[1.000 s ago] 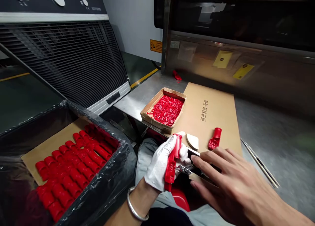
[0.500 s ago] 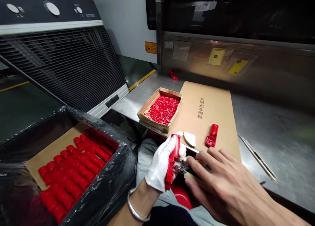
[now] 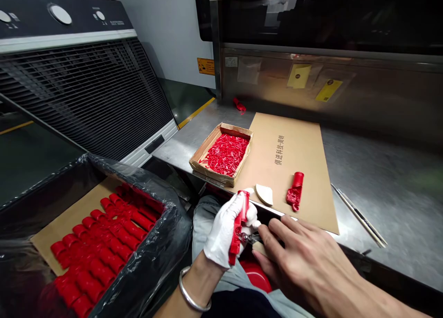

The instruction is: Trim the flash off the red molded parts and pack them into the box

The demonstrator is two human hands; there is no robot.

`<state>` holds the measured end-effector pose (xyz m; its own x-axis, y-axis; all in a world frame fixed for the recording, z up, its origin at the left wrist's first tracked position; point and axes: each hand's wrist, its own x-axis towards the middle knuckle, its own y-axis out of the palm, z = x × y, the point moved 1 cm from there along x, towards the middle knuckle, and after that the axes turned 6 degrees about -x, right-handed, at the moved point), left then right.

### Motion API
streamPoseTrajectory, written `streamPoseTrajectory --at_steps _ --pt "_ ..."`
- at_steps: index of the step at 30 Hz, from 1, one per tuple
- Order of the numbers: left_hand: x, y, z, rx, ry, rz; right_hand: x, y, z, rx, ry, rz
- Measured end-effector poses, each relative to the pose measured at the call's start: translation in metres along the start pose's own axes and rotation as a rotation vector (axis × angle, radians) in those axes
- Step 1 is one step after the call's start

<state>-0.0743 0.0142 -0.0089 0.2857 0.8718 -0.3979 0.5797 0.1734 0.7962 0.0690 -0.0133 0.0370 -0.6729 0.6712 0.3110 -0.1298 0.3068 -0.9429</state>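
Note:
My left hand (image 3: pixel 221 235), in a white glove, is wrapped round a red plastic part (image 3: pixel 236 232) held upright in front of the table's edge. My bare right hand (image 3: pixel 294 249) grips a metal tool (image 3: pixel 249 237) with pale handles, and the tool's tip touches the side of the red part. Most of the tool's handles are hidden under my right fingers. Beyond my hands, another red part (image 3: pixel 295 191) lies on a cardboard sheet (image 3: pixel 301 147), with a white curved piece (image 3: pixel 264 195) to its left.
A shallow cardboard box (image 3: pixel 197 163) of red scraps sits on the metal table (image 3: pixel 387 179). Thin rods (image 3: pixel 360 216) lie at the right. Lower left, a black-lined bin (image 3: pixel 180 216) holds rows of red parts (image 3: pixel 104 249). A small red piece (image 3: pixel 239 105) lies farther back.
The camera view has shifted slightly, so the table and box sit a little differently. Both hands keep their holds on the red part and the tool, with the tool's tip still at the part.

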Motion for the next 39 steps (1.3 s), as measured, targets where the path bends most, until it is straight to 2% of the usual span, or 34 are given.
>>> streamPoseTrajectory --at_steps 6,14,22,26,31,35,39 --pt "0.002 -0.004 -0.003 -0.044 -0.025 0.049 -0.001 0.004 0.000 0.115 0.031 0.050" --pt "0.001 0.000 -0.006 0.006 -0.050 0.113 0.006 -0.013 -0.002 0.019 0.013 0.066" --pt "0.003 0.002 -0.005 0.078 -0.040 0.098 0.005 -0.010 -0.003 -0.081 -0.023 0.064" --pt "0.003 0.002 -0.005 0.061 -0.039 0.043 0.002 -0.008 0.000 -0.102 -0.054 0.052" --pt "0.002 0.004 -0.007 0.021 -0.013 -0.003 -0.003 -0.001 0.009 -0.112 0.024 0.008" --pt "0.002 0.002 -0.008 -0.017 -0.010 0.022 -0.002 0.001 0.010 -0.129 0.052 -0.016" --pt "0.002 0.000 -0.008 -0.021 -0.065 0.063 0.004 -0.004 0.002 -0.028 0.004 0.047"
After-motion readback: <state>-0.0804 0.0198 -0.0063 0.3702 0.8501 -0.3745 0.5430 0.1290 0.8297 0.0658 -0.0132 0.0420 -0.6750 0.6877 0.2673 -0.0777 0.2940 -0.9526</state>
